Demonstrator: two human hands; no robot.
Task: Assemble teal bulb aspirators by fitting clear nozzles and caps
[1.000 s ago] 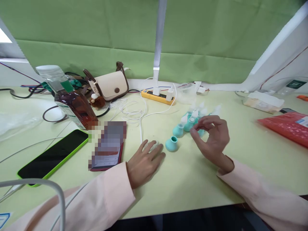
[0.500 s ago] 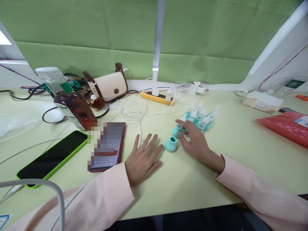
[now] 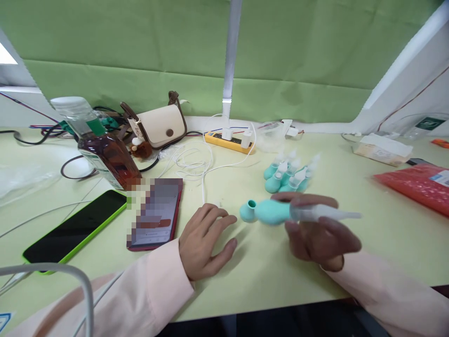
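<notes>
My right hand is closed round a teal bulb with a clear nozzle, held sideways above the table, its nozzle pointing right. Just left of the held bulb stands a teal bulb with an open top, with no nozzle on it. My left hand is over the table left of that bulb, fingers bent and apart, holding nothing. Behind my right hand, several teal bulbs with clear nozzles stand grouped together.
On the left lie a red-cased phone, a green-edged phone and a leaning bottle. Behind are a cream bag, white cables and a yellow power strip. A red package lies right.
My right hand has taken a nozzled bulb from near the group, lifted it towards me and turned it sideways. My left hand's fingers have bent from being spread flat.
</notes>
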